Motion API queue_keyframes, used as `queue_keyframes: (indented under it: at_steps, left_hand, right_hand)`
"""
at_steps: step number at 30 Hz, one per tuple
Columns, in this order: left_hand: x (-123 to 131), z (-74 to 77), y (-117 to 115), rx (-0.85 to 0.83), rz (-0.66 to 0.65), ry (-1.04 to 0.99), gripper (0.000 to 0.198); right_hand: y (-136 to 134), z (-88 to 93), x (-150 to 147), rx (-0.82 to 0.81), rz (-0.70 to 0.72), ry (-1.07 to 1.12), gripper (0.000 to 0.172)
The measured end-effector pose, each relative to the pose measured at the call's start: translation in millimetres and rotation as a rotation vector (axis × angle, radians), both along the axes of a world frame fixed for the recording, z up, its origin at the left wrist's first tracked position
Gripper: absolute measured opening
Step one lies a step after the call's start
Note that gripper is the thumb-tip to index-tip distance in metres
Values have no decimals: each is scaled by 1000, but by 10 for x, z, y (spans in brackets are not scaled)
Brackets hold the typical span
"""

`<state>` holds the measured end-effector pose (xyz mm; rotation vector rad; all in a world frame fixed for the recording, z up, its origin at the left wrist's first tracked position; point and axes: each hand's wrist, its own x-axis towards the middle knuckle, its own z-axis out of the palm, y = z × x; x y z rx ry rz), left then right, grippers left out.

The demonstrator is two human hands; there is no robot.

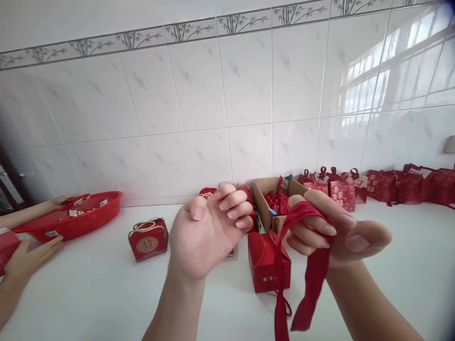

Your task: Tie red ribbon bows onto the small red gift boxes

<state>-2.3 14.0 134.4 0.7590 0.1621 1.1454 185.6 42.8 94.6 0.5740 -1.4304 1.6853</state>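
My right hand (337,232) is raised above the white table, its fingers closed round a red ribbon (314,272) that loops over them and hangs down in two tails. My left hand (209,232) is held up beside it, palm toward me, with the fingers curled in; I cannot make out anything in it. Below and between the hands stands a small red gift box (265,263) on the table.
A red gift box with a rope handle (148,238) stands to the left. An open cardboard box (272,199) holds red ribbons. Several finished red boxes (341,189) line the tiled wall. Another person's hands (26,258) work by a red basket (76,220).
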Motion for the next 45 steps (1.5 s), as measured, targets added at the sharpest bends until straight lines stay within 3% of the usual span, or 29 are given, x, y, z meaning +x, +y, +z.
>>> queue_keyframes:
  at_steps: [5,12,18,30,45]
  left_hand:
    - [76,-52,-37,14,-87,45,28]
    - [110,-90,-43,133,-93,153,31]
    - [115,-79,-71,170,-85,217,29]
    - [136,-99,-47,257,-148,266,29]
    - [80,-90,-30,270,-136,267,27]
  right_hand:
    - [-46,40,83,-94,-54,30,27]
    - [-38,73,6,-303,-395,-45,13]
    - [5,50,-98,-376,-542,-87,7]
    - [-26,51,-106,-329,-525,-135,12]
    - [-72,34,-119,-213,-527,-154,14]
